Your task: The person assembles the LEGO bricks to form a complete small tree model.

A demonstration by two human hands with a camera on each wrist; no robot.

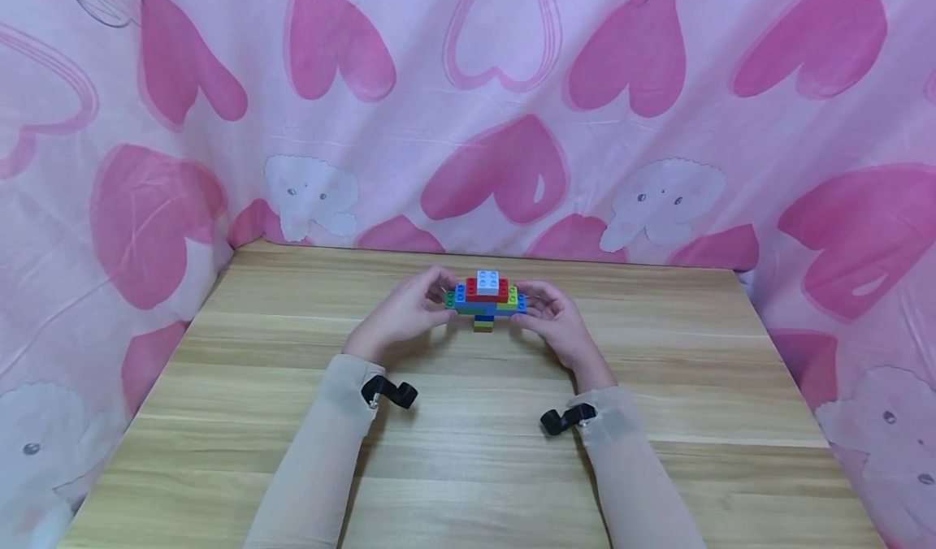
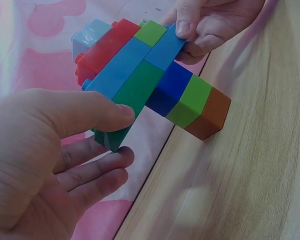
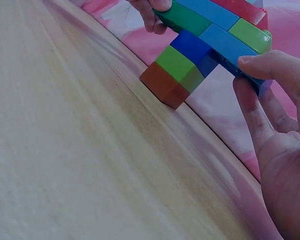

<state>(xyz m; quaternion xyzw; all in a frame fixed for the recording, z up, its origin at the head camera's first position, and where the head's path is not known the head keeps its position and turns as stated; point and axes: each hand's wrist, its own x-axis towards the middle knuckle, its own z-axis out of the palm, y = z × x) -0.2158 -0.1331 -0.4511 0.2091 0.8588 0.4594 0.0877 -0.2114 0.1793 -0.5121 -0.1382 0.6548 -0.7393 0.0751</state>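
A toy brick model (image 1: 486, 297) shaped like a tree stands upright between both hands. Its narrow stem has a brown brick (image 2: 213, 117) at the bottom, then lime and dark blue ones. Above spread a green brick (image 2: 137, 85) and blue bricks, then a red brick (image 2: 107, 50) and a lime one, with a white brick (image 1: 487, 281) on top. My left hand (image 1: 405, 309) pinches the green end between thumb and fingers. On the opposite side, my right hand (image 1: 559, 322) pinches the blue end (image 3: 235, 52). Whether the stem touches the table I cannot tell.
The wooden table (image 1: 468, 451) reaches back to a pink curtain (image 1: 409, 143) printed with hearts, which also hangs at both sides. Black camera mounts (image 1: 390, 391) sit on both sleeved wrists.
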